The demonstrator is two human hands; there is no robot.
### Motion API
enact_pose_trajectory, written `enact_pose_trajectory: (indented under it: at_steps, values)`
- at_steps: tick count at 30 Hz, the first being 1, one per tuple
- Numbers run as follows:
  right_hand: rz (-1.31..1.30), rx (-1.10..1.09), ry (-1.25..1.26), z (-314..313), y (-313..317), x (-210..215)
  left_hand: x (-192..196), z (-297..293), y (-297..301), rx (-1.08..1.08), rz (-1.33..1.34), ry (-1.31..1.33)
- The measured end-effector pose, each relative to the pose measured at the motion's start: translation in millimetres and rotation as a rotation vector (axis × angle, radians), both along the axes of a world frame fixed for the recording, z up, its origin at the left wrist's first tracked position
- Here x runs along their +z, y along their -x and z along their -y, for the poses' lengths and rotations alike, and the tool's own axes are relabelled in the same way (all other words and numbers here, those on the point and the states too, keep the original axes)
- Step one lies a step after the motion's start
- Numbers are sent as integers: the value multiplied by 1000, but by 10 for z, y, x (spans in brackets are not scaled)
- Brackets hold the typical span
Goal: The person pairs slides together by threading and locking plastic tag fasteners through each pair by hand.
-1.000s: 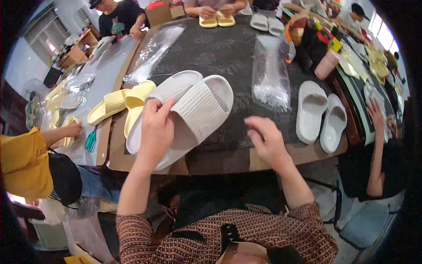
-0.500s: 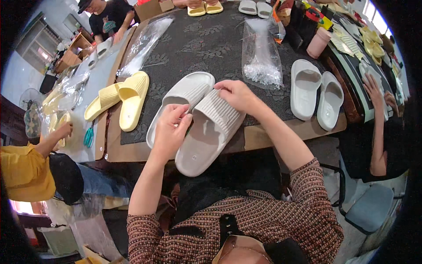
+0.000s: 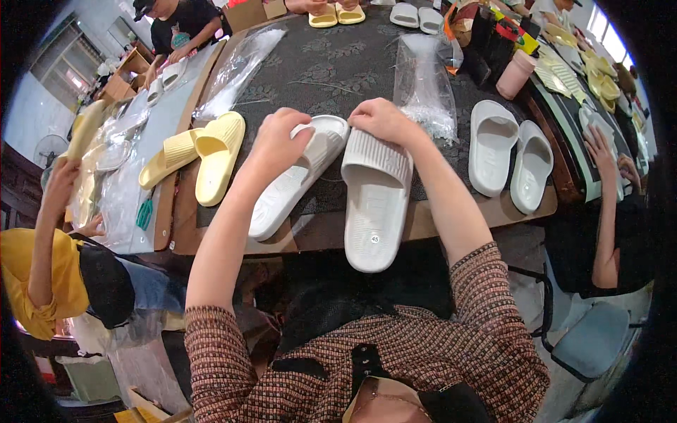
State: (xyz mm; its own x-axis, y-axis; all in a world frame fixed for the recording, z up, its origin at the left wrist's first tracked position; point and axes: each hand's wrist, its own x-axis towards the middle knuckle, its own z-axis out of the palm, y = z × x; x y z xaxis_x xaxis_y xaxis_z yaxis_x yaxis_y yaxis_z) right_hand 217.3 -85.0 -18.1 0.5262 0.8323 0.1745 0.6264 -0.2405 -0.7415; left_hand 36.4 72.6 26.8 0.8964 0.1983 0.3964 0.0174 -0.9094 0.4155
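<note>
My right hand (image 3: 384,121) grips the toe end of a light grey ribbed slide slipper (image 3: 375,211), sole down, its heel jutting over the table's near edge toward me. A round white sticker sits on the heel. Left of it lies the matching slipper (image 3: 276,204), slanted, its toe pointing away from me. Over that one's strap is my left hand (image 3: 278,144), thumb and fingers curled close together near the strap's edge. Anything pinched there is too small to make out.
A yellow slipper pair (image 3: 220,158) lies left, another grey pair (image 3: 493,151) right. Beyond are clear bags (image 3: 425,77), one holding white plastic fasteners, and a pink bottle (image 3: 516,74). Teal-handled scissors (image 3: 144,213) lie on the left table. Co-workers sit around, one in yellow (image 3: 42,271).
The right slipper has swung straighter and apart from the left one. My left hand has moved from between them up over the left slipper's strap. The co-worker in yellow has lifted a yellow slipper.
</note>
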Motion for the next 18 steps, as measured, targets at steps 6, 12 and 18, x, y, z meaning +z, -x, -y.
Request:
enact_pose_trajectory:
  at_steps: [6,12,18]
  values:
    - [-5,-42,-112,-102,28,-162,-199,-12,-625,68,-476,-194]
    - [-137,-121,-209,-5,49,-236,-192,-127,-861,-54,-625,-119]
    - [-190,-142,-275,75,0,-220,-41,-206,-1004,-152,-864,-8]
